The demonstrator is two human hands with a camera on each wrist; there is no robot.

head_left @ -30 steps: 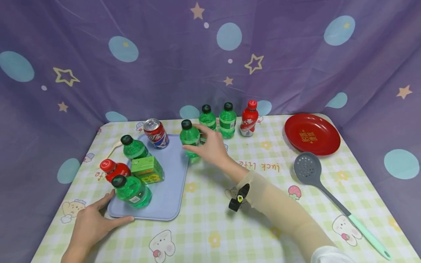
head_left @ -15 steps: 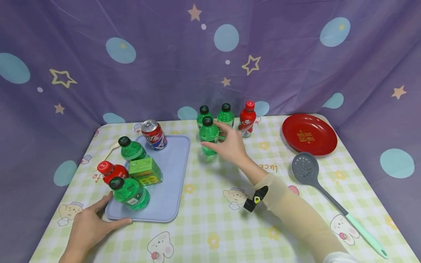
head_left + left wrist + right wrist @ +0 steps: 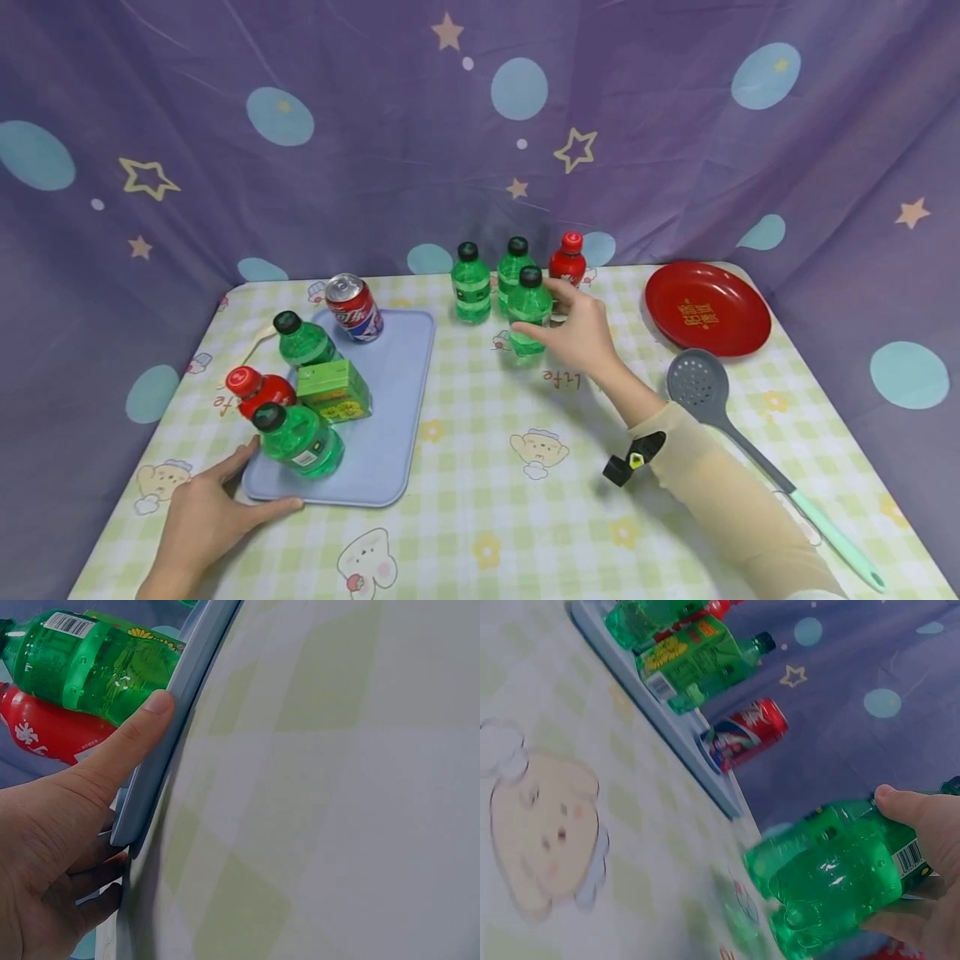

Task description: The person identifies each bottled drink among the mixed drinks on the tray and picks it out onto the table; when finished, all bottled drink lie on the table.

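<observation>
My right hand (image 3: 585,333) grips a green bottle (image 3: 528,307) with a black cap between thumb and fingers, in front of another green bottle (image 3: 512,268). In the right wrist view the held bottle (image 3: 840,877) tilts in the hand, its base above the cloth. My left hand (image 3: 206,517) rests at the near left corner of the blue tray (image 3: 390,417), its thumb straight along the rim. On the tray stand green bottles (image 3: 303,442), a red-capped bottle (image 3: 258,392), a green drink carton (image 3: 333,392) and a soda can (image 3: 354,308).
A third green bottle (image 3: 471,287) and a red bottle (image 3: 567,262) stand at the back of the table. To the right lie a red plate (image 3: 708,308) and a slotted spatula (image 3: 699,383) with a mint handle. A pale utensil (image 3: 258,340) lies left of the tray.
My right hand has carried the green bottle from the tray's far right edge rightwards, in front of the back row of bottles. The left hand has stayed at the tray corner.
</observation>
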